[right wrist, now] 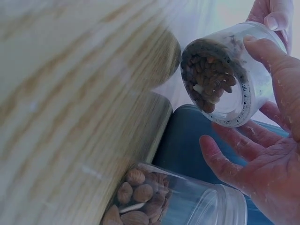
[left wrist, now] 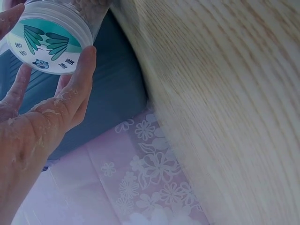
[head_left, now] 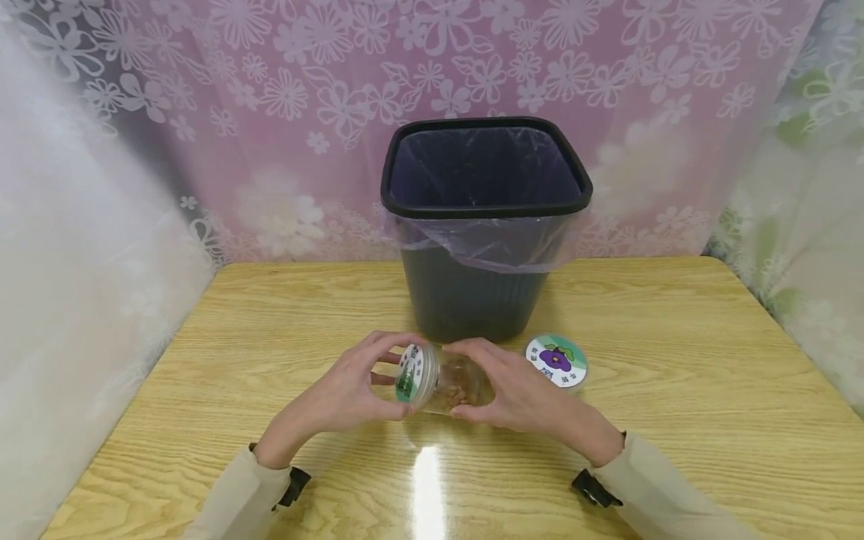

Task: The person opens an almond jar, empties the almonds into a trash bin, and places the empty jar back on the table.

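Observation:
A clear jar (head_left: pixel 451 377) of almonds lies on its side just above the wooden table (head_left: pixel 223 337), held between both hands. My left hand (head_left: pixel 391 361) grips its white lid (head_left: pixel 415 373), which bears a green leaf label (left wrist: pixel 50 41). My right hand (head_left: pixel 467 379) wraps round the jar's body. In the right wrist view the jar's bottom (right wrist: pixel 213 77) faces the camera, with my right hand (right wrist: pixel 234 98) curled round it. The left wrist view shows my left hand (left wrist: pixel 44 51) with thumb and fingers on the lid's rim.
A second jar (head_left: pixel 556 361) with a purple-label lid stands just right of my right hand; its almonds (right wrist: pixel 140 197) show in the right wrist view. A black bin (head_left: pixel 482 225) with a clear liner stands right behind the hands. Floral curtains surround the table.

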`<state>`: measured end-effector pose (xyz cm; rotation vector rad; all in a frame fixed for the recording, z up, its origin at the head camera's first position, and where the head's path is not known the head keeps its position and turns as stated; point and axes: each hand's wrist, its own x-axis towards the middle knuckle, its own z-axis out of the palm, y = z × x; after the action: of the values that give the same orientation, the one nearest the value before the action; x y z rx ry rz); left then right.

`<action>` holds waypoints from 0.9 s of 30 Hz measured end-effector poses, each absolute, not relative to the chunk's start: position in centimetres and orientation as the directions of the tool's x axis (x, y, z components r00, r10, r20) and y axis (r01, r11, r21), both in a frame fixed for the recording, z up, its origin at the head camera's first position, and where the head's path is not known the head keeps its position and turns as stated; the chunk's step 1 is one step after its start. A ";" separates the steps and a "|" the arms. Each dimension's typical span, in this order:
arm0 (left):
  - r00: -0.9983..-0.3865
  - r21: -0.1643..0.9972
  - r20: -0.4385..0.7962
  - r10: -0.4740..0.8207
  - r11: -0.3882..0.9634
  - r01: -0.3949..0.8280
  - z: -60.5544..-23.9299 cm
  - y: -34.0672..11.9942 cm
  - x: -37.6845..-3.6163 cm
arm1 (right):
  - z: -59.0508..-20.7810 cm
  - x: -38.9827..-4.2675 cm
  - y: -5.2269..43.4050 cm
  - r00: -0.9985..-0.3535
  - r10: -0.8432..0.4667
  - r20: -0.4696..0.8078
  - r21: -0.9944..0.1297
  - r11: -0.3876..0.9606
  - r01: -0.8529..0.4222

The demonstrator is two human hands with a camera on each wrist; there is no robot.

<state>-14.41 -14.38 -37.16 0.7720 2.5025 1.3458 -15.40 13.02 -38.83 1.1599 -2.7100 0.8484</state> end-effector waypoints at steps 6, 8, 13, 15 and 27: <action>-0.849 0.819 0.069 0.524 0.456 0.348 -37.0 -14.5 -14.3 | -38.6 -15.4 12.8 -0.719 -0.649 0.250 -0.469 0.568 -0.676; -0.850 0.819 0.066 0.523 0.458 0.345 -37.1 -14.5 -14.3 | -38.5 -15.5 12.9 -0.723 -0.648 0.241 -0.470 0.574 -0.671; -0.849 0.822 0.062 0.525 0.456 0.342 -37.1 -14.4 -14.4 | -38.3 -15.4 12.9 -0.733 -0.643 0.222 -0.462 0.592 -0.660; -0.849 0.822 0.061 0.525 0.455 0.341 -37.1 -14.4 -14.4 | -38.2 -15.3 12.9 -0.736 -0.640 0.221 -0.460 0.597 -0.658; -0.851 0.839 0.043 0.524 0.443 0.315 -37.1 -14.5 -14.2 | -38.4 -15.2 12.7 -0.747 -0.623 0.230 -0.484 0.593 -0.644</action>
<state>-14.23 -14.46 -37.08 0.7313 2.4722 1.3656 -15.17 12.75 -38.37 1.1027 -2.7710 0.8653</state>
